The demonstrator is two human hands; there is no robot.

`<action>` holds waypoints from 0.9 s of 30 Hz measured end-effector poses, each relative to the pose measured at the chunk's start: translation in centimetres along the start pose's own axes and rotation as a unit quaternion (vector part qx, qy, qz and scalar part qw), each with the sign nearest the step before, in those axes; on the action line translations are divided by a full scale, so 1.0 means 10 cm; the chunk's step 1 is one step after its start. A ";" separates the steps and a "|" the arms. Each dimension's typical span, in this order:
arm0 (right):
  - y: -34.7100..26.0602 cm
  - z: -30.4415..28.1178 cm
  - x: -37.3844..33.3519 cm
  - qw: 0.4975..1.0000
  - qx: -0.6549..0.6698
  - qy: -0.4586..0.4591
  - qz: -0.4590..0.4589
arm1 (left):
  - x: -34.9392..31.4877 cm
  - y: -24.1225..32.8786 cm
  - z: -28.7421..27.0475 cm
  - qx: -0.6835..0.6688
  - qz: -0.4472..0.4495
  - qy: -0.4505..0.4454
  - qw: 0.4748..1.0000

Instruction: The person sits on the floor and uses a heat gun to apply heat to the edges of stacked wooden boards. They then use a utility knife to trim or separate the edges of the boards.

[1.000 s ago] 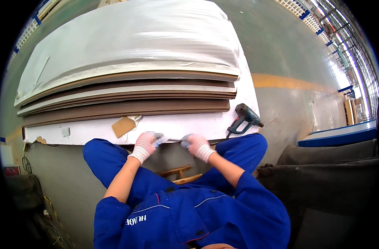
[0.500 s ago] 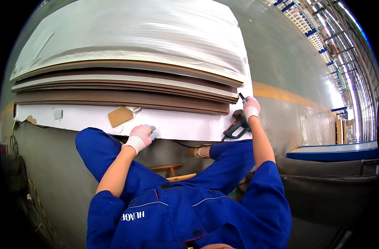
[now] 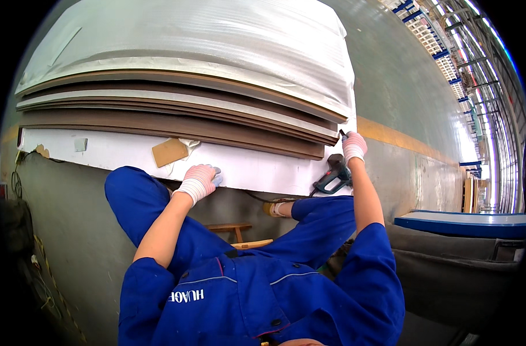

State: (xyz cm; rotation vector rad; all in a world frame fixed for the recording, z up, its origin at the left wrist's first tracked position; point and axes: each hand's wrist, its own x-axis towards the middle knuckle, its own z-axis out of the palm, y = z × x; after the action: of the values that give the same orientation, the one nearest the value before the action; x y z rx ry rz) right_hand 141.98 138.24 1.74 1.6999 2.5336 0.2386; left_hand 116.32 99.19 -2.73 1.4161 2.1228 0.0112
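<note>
My right hand (image 3: pixel 354 145), in a pink-and-white striped glove with grey coating, is closed around a small dark hand tool (image 3: pixel 342 135). The tool's tip points at the right ends of the stacked brown panels (image 3: pixel 176 128); its exact kind is too small to tell. Just below this hand lies a dark green power tool (image 3: pixel 334 174) with a loop handle, on the white tabletop (image 3: pixel 240 169). My left hand (image 3: pixel 198 182), gloved alike, is at the table's front edge, its fingers loosely bent and apart, with nothing visible in them. Its palm is partly hidden.
A tan square piece (image 3: pixel 169 152) lies on a white scrap, and a small grey square (image 3: pixel 80 145) sits farther left. Translucent white sheeting (image 3: pixel 193 34) covers the back panels. A wooden stool (image 3: pixel 231 228) stands under me. A blue-edged board (image 3: pixel 462 224) is at right.
My left hand has moved slightly up onto the table edge. My right hand stays at the panel ends with the small tool. The view has shifted a little.
</note>
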 end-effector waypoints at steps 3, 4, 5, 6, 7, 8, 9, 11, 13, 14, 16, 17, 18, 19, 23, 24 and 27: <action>-0.03 -0.05 0.01 1.000 -0.008 -0.009 0.009 | 0.02 -0.04 0.04 -0.019 0.017 0.025 0.999; -0.05 -0.05 0.02 1.000 -0.015 -0.021 0.013 | 0.02 -0.05 0.06 -0.027 0.024 0.035 0.999; -0.05 -0.06 0.03 0.999 -0.022 -0.031 0.017 | 0.04 -0.06 0.08 -0.021 0.024 0.033 0.999; -0.06 -0.07 0.04 0.999 -0.021 -0.037 0.016 | 0.05 -0.07 0.10 -0.015 0.023 0.031 0.999; -0.06 -0.09 0.04 0.999 -0.021 -0.042 0.015 | 0.06 -0.08 0.12 -0.009 0.023 0.029 0.999; -0.06 -0.08 0.03 0.998 -0.020 -0.049 0.015 | 0.05 -0.07 0.09 -0.007 0.023 0.018 1.000; -0.07 -0.08 0.02 0.999 -0.017 -0.048 0.013 | 0.03 -0.05 0.04 -0.005 0.023 0.007 1.000; -0.09 -0.11 0.00 0.999 -0.010 -0.044 0.008 | 0.02 -0.04 0.03 -0.008 0.022 0.001 1.000; -0.10 -0.13 0.03 0.998 -0.029 -0.057 0.004 | 0.02 -0.06 0.07 -0.018 0.019 0.011 1.000; -0.10 -0.13 0.04 0.997 -0.038 -0.063 0.003 | 0.03 -0.06 0.09 -0.020 0.018 0.015 1.000; -0.11 -0.13 0.06 0.996 -0.049 -0.073 0.004 | 0.04 -0.07 0.11 -0.022 0.018 0.023 0.999; -0.12 -0.13 0.07 0.996 -0.053 -0.078 0.004 | 0.03 -0.06 0.08 -0.017 0.015 0.014 1.000; -0.11 -0.13 0.08 0.996 -0.052 -0.076 0.004 | 0.02 -0.04 0.03 -0.012 0.013 0.005 1.000; -0.10 -0.12 0.09 0.996 -0.052 -0.073 0.004 | 0.01 -0.03 0.00 -0.007 0.010 -0.004 1.000; -0.14 -0.13 0.11 0.994 -0.057 -0.094 0.001 | 0.03 -0.04 0.02 -0.005 0.018 0.003 1.000; -0.15 -0.12 0.10 0.994 -0.056 -0.093 0.001 | 0.03 -0.05 0.04 -0.011 0.019 0.008 1.000; -0.18 -0.10 0.09 0.995 -0.051 -0.087 0.001 | 0.04 -0.07 0.07 -0.023 0.017 0.015 0.999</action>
State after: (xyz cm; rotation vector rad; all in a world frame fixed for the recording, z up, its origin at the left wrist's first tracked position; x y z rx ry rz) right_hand 139.80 138.30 2.47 1.6096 2.3539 0.2074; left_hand 115.98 99.01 -3.76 1.4340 2.1082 0.0928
